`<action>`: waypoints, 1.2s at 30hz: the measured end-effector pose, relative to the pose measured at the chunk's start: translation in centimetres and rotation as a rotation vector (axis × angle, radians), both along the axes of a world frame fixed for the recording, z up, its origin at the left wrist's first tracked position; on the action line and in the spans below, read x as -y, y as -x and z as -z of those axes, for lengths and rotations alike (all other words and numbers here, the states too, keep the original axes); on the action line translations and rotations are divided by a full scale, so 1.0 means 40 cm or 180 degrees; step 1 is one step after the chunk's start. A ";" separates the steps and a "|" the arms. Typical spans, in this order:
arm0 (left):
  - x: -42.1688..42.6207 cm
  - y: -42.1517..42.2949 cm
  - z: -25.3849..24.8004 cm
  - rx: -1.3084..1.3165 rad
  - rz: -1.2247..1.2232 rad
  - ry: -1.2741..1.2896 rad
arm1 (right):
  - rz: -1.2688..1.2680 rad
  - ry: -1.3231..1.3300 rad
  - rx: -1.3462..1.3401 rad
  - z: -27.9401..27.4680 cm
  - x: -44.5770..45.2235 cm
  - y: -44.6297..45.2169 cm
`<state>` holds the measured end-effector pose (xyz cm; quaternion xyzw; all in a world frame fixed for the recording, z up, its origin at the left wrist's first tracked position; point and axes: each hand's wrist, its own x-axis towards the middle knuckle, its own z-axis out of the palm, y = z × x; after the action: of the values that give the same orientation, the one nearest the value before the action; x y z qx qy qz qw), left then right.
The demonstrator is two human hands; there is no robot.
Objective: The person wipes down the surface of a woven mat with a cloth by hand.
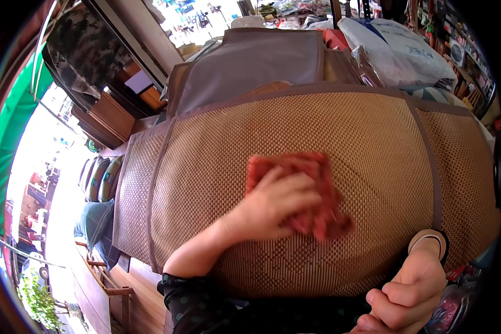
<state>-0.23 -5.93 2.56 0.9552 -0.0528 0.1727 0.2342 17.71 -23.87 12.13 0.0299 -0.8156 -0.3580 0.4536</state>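
My left hand (275,209) is closed over a crumpled red cloth (312,192), which lies against a brown woven mat (217,150). Both hand and cloth are slightly blurred by motion. The mat has a dark fabric border and spreads over a rounded, raised surface. At the lower right, my right hand (406,295) has its fingers curled in, near the mat's front edge. A tan and black ring (427,238) circles the narrow part above that hand. Whatever the curled fingers may hold is hidden.
Behind the mat lies a grey-brown sheet (256,61), beside a plastic-wrapped white package (395,50). Cushions (103,178) and a wooden frame (117,290) stand at the left. A camouflage cloth (83,47) hangs at the upper left, and shelves of goods line the right.
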 end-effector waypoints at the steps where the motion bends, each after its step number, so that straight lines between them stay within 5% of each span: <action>1: -0.039 0.007 -0.001 0.0165 -0.0253 0.0020 | -0.0004 -0.0006 -0.0002 -0.001 0.000 0.000; 5: -0.176 0.070 0.020 0.0186 -0.1912 0.0127 | -0.0019 0.0024 0.0006 -0.004 0.005 0.001; 8: -0.197 0.084 0.039 0.0415 -0.2112 -0.0245 | -0.0069 0.0022 -0.0075 -0.002 0.008 0.003; 15: 0.029 0.004 0.013 0.0064 0.0012 -0.0365 | 0.0693 -0.0628 -0.0076 0.071 0.122 -0.029; 19: 0.056 0.011 0.010 -0.0325 0.0265 -0.0275 | 0.1352 -0.1483 -0.0475 0.073 0.080 -0.011; 27: -0.182 0.071 0.028 0.0200 -0.1868 -0.0043 | 0.2090 -0.2219 -0.0873 0.082 0.083 -0.014; 30: -0.179 0.078 0.025 0.0283 -0.2098 -0.0253 | 0.2378 -0.2388 -0.0992 0.083 0.091 -0.017; 36: 0.012 -0.004 0.010 0.0325 -0.0038 -0.0309 | 0.3183 -0.2678 -0.1117 0.090 0.110 -0.017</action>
<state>-0.06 -6.41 2.15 0.9557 -0.0674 0.2199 0.1836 18.39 -28.25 8.51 -0.2357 -0.4367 -0.8114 0.3089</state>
